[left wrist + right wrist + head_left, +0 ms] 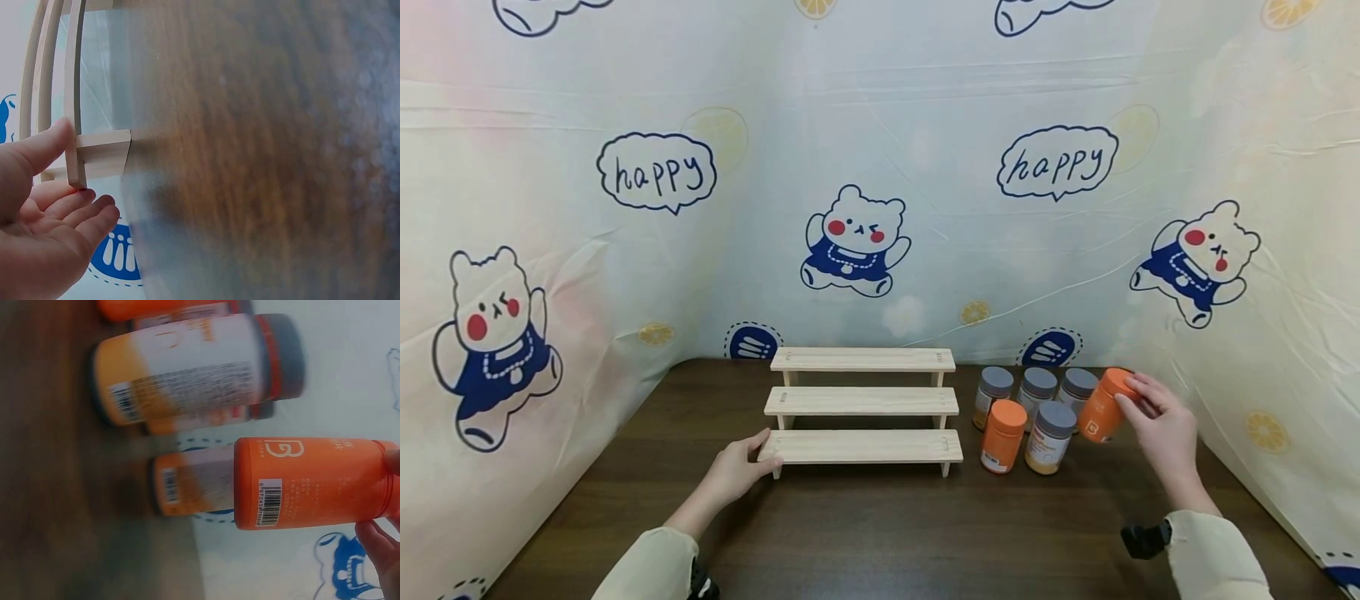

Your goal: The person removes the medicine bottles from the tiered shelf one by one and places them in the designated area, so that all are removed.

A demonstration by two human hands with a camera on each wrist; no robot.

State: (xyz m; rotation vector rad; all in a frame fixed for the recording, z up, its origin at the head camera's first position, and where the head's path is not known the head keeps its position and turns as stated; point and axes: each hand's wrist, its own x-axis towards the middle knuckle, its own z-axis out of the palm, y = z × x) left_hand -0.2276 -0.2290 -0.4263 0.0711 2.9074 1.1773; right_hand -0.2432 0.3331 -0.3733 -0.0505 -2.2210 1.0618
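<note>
My right hand pinches an orange bottle by its lid, with the bottle tilted and its base toward the left. In the right wrist view, the bottle's printed side and barcode face the camera, and fingers hold the lid end. My left hand grips the left end of the lowest step of a pale three-step wooden display stand. Seen from the left wrist, the thumb presses the step's top while the other fingers lie around its end.
Beside the stand's right end, a second orange bottle stands upright among several grey-lidded bottles. All are on the dark wooden table. A printed cloth hangs behind and along both sides.
</note>
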